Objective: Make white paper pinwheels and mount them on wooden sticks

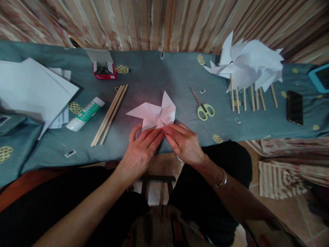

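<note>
A white paper pinwheel (151,111), tinted pink by the light, lies at the table's front edge with its folded blades pointing away from me. My left hand (145,142) grips its near left side, fingers bent over the paper. From the right, my right hand (183,142) pinches the paper near the middle, its fingertips meeting those of the left. Whatever sits under the fingertips is hidden. Scissors (204,108) with pale green handles rest to the right of the pinwheel. Several wooden sticks (110,115) lie together on its left.
Finished pinwheels (254,61) on sticks are heaped at the back right. A phone (294,108) and a blue-edged device (320,78) lie farther right. On the left are paper sheets (33,89), a white-green glue tube (85,114) and an open red box (105,71) of small dark pieces.
</note>
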`<state>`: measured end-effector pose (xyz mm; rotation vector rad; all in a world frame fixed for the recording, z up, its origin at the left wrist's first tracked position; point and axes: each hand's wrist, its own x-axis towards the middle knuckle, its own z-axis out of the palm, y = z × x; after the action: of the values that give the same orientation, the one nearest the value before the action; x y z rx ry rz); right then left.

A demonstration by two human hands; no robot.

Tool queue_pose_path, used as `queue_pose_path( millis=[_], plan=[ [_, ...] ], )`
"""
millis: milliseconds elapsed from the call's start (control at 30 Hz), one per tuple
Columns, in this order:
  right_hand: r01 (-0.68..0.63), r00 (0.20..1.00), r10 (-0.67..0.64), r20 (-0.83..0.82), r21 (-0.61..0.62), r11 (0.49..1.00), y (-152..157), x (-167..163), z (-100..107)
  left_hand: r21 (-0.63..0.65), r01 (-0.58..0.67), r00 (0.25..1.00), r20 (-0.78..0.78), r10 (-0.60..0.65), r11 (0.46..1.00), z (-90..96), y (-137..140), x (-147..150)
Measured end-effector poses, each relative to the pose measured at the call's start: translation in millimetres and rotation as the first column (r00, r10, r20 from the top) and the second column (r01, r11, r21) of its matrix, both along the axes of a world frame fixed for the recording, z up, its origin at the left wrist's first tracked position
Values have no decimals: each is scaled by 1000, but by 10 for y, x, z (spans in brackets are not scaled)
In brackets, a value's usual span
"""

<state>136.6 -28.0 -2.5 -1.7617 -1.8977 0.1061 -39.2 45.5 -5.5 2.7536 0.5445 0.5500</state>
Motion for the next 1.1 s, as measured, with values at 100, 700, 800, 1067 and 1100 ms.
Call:
queue_pose_path(
  millis=[100,700,800,1067,1100],
  plan=[
    [-7,1000,7,9,37,999,-4,-6,-8,-12,2,1000,-2,-2,1000,-1,-10,-1],
    [-14,1000,13,11,38,999,-18,-27,-12,-4,-6,1000,-18,6,1000,-11,-23,-5],
    [2,1000,-2,27,6,1000,-24,-34,-12,-16,-6,1000,-23,6,1000,2,-23,-1],
    [8,1000,-8,-8,-60,998,-26,-59,-21,-23,-11,1000,-19,11,1000,5,-15,17],
    [8,1000,-8,-7,-59,998,-27,-61,-21,-24,-12,1000,-18,11,1000,4,-13,18]
  ],
)
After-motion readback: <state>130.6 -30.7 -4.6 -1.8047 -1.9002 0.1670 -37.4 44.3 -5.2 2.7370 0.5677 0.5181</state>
